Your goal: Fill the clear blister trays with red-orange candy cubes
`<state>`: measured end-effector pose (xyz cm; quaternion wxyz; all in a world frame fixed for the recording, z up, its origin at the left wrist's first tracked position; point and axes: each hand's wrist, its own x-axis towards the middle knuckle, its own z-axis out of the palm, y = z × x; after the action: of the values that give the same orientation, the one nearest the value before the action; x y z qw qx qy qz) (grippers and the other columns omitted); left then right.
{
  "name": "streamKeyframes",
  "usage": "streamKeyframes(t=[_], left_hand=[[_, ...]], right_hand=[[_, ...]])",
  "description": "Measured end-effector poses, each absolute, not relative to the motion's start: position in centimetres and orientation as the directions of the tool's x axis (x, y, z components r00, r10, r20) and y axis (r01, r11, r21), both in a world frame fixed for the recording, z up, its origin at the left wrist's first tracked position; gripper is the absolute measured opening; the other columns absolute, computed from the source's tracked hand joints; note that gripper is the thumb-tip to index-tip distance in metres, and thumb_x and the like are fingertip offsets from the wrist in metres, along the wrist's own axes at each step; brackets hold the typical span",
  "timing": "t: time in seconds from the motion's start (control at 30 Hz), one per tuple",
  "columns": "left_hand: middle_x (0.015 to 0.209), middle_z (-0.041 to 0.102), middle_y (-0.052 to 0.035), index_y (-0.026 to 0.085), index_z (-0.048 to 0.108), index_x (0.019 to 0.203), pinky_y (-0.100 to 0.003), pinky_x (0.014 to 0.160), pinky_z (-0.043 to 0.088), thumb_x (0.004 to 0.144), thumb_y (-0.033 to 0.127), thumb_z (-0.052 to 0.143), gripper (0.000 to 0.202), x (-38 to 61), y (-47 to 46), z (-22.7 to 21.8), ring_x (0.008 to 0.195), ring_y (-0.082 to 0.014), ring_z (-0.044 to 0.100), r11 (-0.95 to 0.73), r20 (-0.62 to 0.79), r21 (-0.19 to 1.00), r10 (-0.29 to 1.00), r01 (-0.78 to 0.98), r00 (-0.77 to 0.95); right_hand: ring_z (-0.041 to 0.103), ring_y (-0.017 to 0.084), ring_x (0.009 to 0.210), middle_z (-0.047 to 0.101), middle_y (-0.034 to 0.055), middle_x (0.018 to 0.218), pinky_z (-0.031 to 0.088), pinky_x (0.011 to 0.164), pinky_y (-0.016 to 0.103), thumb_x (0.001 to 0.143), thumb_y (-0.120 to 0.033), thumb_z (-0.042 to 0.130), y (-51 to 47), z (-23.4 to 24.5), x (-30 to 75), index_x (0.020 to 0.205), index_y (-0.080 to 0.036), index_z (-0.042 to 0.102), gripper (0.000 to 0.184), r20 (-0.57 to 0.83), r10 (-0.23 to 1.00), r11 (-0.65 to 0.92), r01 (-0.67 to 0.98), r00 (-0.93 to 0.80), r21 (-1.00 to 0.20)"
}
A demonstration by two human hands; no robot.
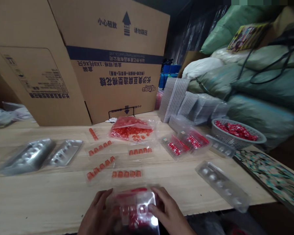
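Observation:
At the table's front edge, both hands are at a clear plastic tray pack (pixel 139 204), its surface shiny with glare and red and red-and-white things showing through. My left hand (pixel 98 210) is closed on the left side of the pack, partly blurred. Gripping the opposite side is my right hand (pixel 168 209), its thumb lying on the pack's face. Beyond the hands lie clear trays with orange-red gummy-like pieces in rows, such as the near row (pixel 126 174) and the slanted left row (pixel 101 168). Behind them rests a pink bag of similar pieces (pixel 129 127).
A large cardboard box (pixel 117 78) stands at the back. Silver-looking trays (pixel 29 156) lie left; an empty clear tray (pixel 222 186) lies right. Filled packs (pixel 177 147), stacked trays (pixel 173 99) and a white basket of red packets (pixel 261 138) stand back right, near large sacks (pixel 264 101).

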<state>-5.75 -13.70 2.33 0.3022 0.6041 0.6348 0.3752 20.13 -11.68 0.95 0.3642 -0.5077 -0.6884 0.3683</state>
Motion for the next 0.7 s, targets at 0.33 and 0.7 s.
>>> streamKeyframes(t=[0.33, 0.7], left_hand=[[0.084, 0.066, -0.0019, 0.021, 0.062, 0.115, -0.027, 0.056, 0.05, 0.08, 0.04, 0.057, 0.04, -5.2, -11.7, 0.0, 0.052, -0.0148, 0.056, -0.043, 0.125, 0.884, 0.981, 0.465, -0.146], [0.089, 0.062, -0.0033, 0.024, 0.068, 0.106, -0.027, 0.048, 0.048, 0.079, 0.04, 0.057, 0.033, -5.1, -12.1, -0.2, 0.045, -0.0117, 0.052, -0.099, 0.184, 0.886, 0.972, 0.453, -0.149]], right_hand=[[0.07, 0.027, 0.087, 0.074, 0.0114, 0.09, 0.05, 0.074, 0.033, 0.094, -0.029, 0.043, -8.5, 2.3, 17.6, 0.102, -0.015, 0.062, 0.025, -0.155, 0.967, 0.055, 0.761, -0.202, -0.646], [0.068, 0.023, 0.076, 0.071, 0.007, 0.078, 0.047, 0.067, 0.03, 0.096, -0.037, 0.037, -8.7, 1.7, 17.4, 0.086, -0.019, 0.06, 0.031, -0.052, 0.984, 0.092, 0.745, -0.168, -0.661]])
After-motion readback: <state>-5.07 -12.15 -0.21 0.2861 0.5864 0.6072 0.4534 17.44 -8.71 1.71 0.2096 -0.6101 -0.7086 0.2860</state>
